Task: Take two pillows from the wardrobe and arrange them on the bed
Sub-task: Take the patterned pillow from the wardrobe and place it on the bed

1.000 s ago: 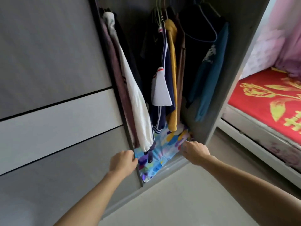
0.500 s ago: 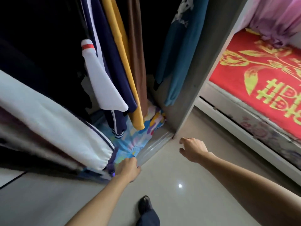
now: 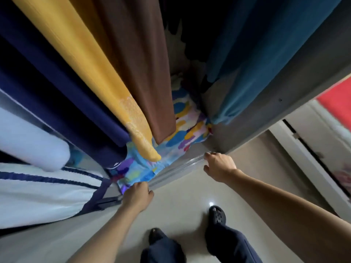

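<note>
We see the pillow (image 3: 144, 168), a bright patchwork of blue, yellow and purple, lying on the floor of the wardrobe (image 3: 266, 92) under the hanging clothes. Its near corner reaches the door track (image 3: 182, 166), right at our left hand (image 3: 137, 196). That hand is curled with its fingers on the pillow's near edge; the fingertips are hidden under the cloth, so we cannot tell whether they have truly pinched it. Our right hand (image 3: 218, 166) hangs just to the right, over the track, fingers loosely bent and holding nothing; its fingertips are near the track, and we cannot tell if they touch it. The far end of the pillow runs back past our right hand into the wardrobe's dark corner.

Above our left hand hang a yellow garment (image 3: 91, 73) and a brown one (image 3: 144, 63), both with their hems resting on the pillow. Left of those hang navy clothes (image 3: 47, 88), and further left a white garment with navy stripes (image 3: 38, 190). Above our right hand hangs a teal garment (image 3: 256, 50) against the grey side wall. Below both hands are the pale floor (image 3: 180, 205) and our two dark shoes (image 3: 217, 215). Far to the right of our right hand we see the bed (image 3: 336, 97), its cover red.
</note>
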Action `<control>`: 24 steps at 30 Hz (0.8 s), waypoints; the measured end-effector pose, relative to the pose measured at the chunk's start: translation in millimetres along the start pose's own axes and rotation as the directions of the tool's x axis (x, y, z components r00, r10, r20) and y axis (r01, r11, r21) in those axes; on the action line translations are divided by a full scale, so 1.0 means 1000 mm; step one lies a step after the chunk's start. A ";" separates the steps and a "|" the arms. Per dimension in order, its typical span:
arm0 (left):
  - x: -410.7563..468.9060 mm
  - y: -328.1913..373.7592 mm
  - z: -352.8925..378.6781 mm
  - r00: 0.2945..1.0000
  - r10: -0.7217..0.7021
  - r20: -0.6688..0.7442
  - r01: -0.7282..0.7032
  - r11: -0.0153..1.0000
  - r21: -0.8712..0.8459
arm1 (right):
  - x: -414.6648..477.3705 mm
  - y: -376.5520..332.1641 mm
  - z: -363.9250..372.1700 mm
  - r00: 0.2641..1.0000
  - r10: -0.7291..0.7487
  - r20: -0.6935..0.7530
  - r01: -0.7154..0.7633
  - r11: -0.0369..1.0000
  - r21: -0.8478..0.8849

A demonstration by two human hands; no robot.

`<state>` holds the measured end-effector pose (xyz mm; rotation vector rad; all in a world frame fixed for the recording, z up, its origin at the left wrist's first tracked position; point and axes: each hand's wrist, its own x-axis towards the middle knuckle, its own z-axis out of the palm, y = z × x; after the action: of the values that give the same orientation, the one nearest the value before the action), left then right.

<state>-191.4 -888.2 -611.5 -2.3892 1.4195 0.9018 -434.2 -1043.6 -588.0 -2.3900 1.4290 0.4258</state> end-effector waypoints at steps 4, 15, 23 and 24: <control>0.080 -0.001 0.055 0.993 -0.087 -0.076 0.080 0.993 -0.091 | 0.084 0.018 0.058 0.995 -0.100 -0.023 0.100 0.995 -0.015; 0.308 -0.076 0.143 0.867 -0.221 -0.447 0.135 0.967 -0.217 | 0.335 -0.026 0.181 0.880 -0.395 -0.265 0.343 0.913 -0.220; 0.399 -0.113 0.143 0.770 -0.187 -0.610 0.099 0.979 -0.176 | 0.442 -0.086 0.156 0.736 -0.494 -0.462 0.374 0.867 -0.330; 0.401 -0.113 0.146 0.771 -0.192 -0.607 0.102 0.978 -0.180 | 0.449 -0.089 0.152 0.751 -0.479 -0.454 0.361 0.874 -0.324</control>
<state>-14.0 -1049.3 -982.4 -3.0271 1.3479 0.1487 -164.5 -1295.0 -899.3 -3.0654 0.9806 -0.2273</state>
